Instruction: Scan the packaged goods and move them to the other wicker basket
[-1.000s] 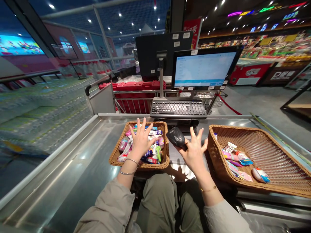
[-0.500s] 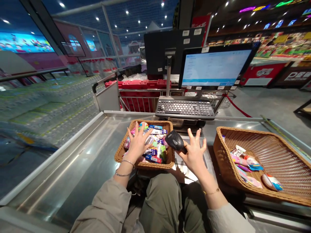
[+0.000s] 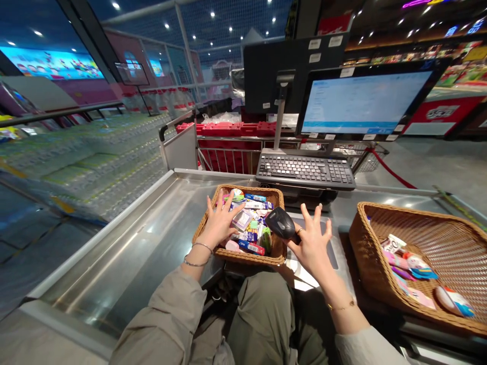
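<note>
My left hand [image 3: 219, 223] is over the left wicker basket [image 3: 243, 260], its fingers spread above a mix of small packaged sweets. A small clear-and-white box [image 3: 242, 220] lies by the thumb and index finger; I cannot tell whether they touch it. A blue-and-red tube-shaped pack [image 3: 251, 247] rests near the basket's front rim. Between the baskets, my right hand [image 3: 312, 246] has a black barcode scanner [image 3: 280, 223] by its handle, between thumb and index finger, with the other fingers stretched out. The scanner's head points left over the basket's right rim. Its lower handle is hidden.
A keyboard [image 3: 305, 168] and a lit monitor [image 3: 352, 104] stand behind the metal counter [image 3: 140, 243]. Right of my right hand is a larger wicker basket [image 3: 367, 258] with several wrapped sweets. A shopping trolley [image 3: 180, 139] is beyond the counter.
The view has turned slightly left, so the counter things appear further right. My left hand has shifted a little left relative to its basket. The scanner stays in my right hand.
</note>
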